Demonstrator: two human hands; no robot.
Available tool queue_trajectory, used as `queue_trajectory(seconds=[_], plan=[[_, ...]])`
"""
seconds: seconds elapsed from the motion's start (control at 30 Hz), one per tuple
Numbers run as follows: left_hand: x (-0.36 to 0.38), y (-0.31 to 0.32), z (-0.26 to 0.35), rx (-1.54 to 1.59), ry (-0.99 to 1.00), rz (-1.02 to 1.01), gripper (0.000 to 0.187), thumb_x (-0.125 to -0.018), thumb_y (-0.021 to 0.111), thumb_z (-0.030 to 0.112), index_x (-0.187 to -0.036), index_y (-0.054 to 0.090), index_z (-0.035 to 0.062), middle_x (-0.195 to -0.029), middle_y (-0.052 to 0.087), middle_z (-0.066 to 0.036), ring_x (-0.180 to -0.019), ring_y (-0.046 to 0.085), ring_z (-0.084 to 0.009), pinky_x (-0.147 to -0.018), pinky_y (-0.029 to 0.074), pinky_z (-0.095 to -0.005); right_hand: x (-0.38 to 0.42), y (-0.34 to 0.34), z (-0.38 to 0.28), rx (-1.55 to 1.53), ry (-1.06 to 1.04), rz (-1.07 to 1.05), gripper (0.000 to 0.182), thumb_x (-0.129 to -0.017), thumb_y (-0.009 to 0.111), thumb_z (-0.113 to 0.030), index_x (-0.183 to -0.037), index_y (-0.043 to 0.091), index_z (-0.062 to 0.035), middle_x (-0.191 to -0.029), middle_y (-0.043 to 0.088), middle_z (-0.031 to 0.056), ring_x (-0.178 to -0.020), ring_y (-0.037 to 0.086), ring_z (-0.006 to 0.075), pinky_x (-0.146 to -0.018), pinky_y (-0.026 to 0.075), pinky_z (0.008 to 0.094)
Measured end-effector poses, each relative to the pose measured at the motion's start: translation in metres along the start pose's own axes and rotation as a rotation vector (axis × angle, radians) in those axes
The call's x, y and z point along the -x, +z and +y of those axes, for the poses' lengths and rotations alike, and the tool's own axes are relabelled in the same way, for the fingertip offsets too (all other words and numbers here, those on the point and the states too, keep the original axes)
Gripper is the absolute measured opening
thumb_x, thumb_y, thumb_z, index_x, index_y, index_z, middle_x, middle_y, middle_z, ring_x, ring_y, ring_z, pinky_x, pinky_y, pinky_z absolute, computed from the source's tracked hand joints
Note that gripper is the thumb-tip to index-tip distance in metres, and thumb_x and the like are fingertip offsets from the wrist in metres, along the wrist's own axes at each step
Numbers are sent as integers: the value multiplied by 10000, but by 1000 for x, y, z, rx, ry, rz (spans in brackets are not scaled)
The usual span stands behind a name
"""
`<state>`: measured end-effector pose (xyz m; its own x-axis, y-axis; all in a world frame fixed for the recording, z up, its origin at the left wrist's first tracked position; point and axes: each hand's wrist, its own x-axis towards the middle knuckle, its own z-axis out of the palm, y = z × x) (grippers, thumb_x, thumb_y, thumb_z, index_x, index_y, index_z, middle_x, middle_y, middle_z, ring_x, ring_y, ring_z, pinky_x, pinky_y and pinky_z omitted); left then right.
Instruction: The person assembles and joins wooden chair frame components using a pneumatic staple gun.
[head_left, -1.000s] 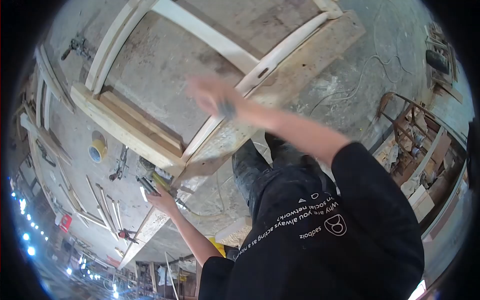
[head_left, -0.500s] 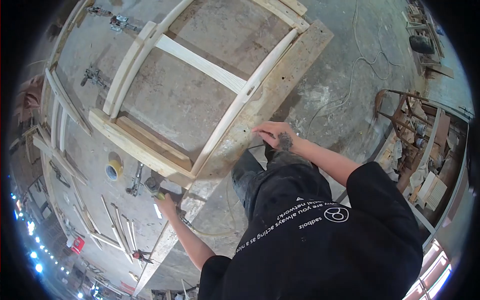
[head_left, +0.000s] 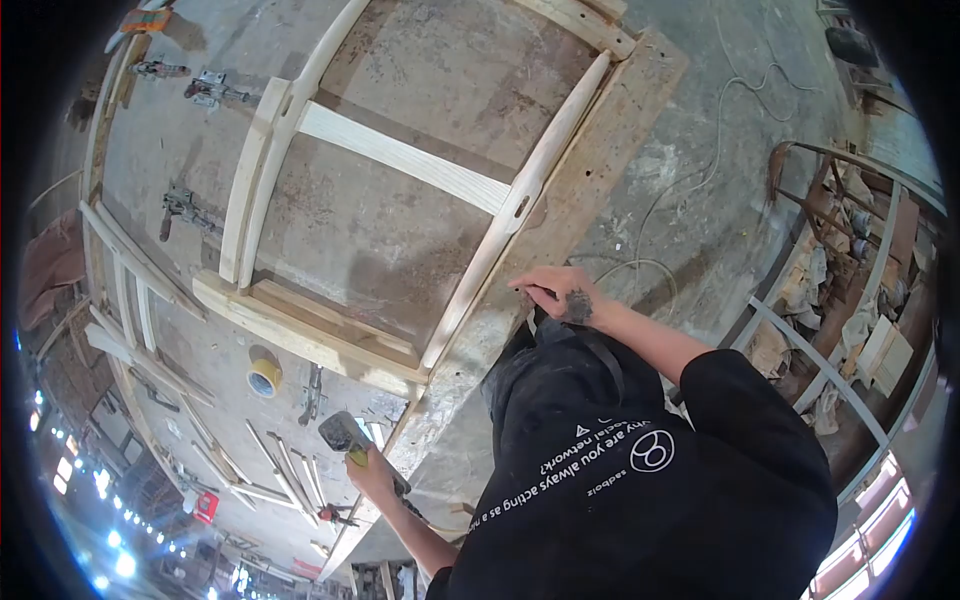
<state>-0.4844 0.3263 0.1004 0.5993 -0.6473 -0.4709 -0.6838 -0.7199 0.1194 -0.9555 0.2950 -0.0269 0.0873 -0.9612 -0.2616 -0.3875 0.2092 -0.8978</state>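
Observation:
My left hand (head_left: pixel 370 477) is wrapped round the handle of a dark and yellow-green tool that looks like a nail gun (head_left: pixel 344 432). It is just beyond the near left corner of a pale wooden frame (head_left: pixel 400 160), apart from the wood. The frame has curved side rails and one wide crosspiece, and lies on a stained work table (head_left: pixel 350 225). My right hand (head_left: pixel 555 292) is by the table's near edge board (head_left: pixel 580 195), fingers curled and thumb pressed in. Whether something small is between those fingers is hidden.
A roll of yellow tape (head_left: pixel 264 372) and toggle clamps (head_left: pixel 212 88) sit on the table left of the frame. Thin wooden strips (head_left: pixel 285 465) lie farther left. A hose (head_left: pixel 725 130) trails across the floor at right, near a metal-framed bin of scraps (head_left: pixel 850 260).
The view has shifted, so the frame appears farther right and lower. My left hand has drawn the nail gun away from the frame's corner. My right hand stays near the edge board.

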Motion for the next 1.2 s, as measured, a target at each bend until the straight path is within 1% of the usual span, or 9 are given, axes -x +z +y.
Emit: queue_trajectory(seconds=[0.03, 0.07, 0.2, 0.37, 0.5, 0.73, 0.93, 1.13, 1.2], plan=[[8, -5, 23, 89, -24, -16, 339, -864, 725, 211, -1096, 647, -24, -814, 673, -147, -651, 648, -267, -583, 524, -418, -13, -6, 0, -13, -19, -26, 288, -899, 632, -73, -1161, 736, -135, -930, 736, 83, -823, 720, 252, -717, 562, 337], [13, -10, 44, 213, -76, -93, 276, -937, 715, 202, -1072, 630, -23, -699, 602, -75, -496, 531, -140, -433, 440, -334, -25, -10, 1, -31, -35, -49, 294, -891, 637, -66, -1158, 738, -138, -914, 733, 78, -813, 718, 244, -699, 559, 335], [18, 0, 140, 437, -215, -217, 272, -1015, 664, 233, -1091, 600, -20, -587, 536, -51, -438, 495, -134, -409, 405, -295, -64, -31, 8, -45, -174, -17, 307, -864, 653, -39, -1131, 751, -156, -878, 723, 52, -747, 701, 235, -642, 543, 333], [-1, 47, 232, 385, -189, -398, 297, -1017, 658, 277, -927, 598, 0, -583, 537, -53, -448, 508, -131, -434, 409, -289, -95, -100, 12, 31, -245, 126, 303, -812, 666, 2, -1057, 772, -143, -840, 720, 63, -700, 685, 234, -613, 517, 364], [0, 71, 303, 293, -148, -499, 294, -1013, 664, 270, -904, 596, 5, -580, 536, -46, -460, 513, -124, -444, 410, -284, -143, -180, 50, 294, -335, 428, 255, -806, 688, -3, -1023, 774, -106, -798, 705, 64, -668, 653, 243, -609, 492, 358], [-3, 100, 335, 155, -86, -516, 227, -942, 739, 210, -961, 681, -9, -632, 572, -11, -467, 476, -92, -450, 364, -268, -180, -207, 81, 607, -296, 439, 285, -768, 700, -45, -1005, 765, -189, -693, 593, -45, -618, 564, 151, -589, 386, 312], [-8, 100, 347, -3, -97, -471, 250, -935, 754, 208, -1021, 726, -25, -680, 605, 0, -512, 450, -57, -468, 333, -258, -180, -206, 78, 570, -211, 389, 271, -809, 700, -37, -1027, 772, -180, -749, 657, -19, -651, 586, 181, -618, 406, 327], [-7, 100, 327, 14, 21, -440, 244, -893, 767, 167, -995, 726, -51, -721, 675, -40, -557, 553, -119, -530, 447, -306, -185, -211, 73, 577, -232, 361, 297, -775, 714, -49, -1033, 768, -185, -752, 626, -39, -657, 574, 168, -600, 376, 323], [5, 104, 332, -116, 183, -292, 271, -844, 769, 118, -1029, 711, -71, -808, 728, -145, -680, 690, -272, -638, 532, -388, -185, -211, 79, 500, -264, 401, 286, -798, 700, -27, -1041, 769, -161, -786, 660, -12, -688, 603, 196, -626, 426, 332]])
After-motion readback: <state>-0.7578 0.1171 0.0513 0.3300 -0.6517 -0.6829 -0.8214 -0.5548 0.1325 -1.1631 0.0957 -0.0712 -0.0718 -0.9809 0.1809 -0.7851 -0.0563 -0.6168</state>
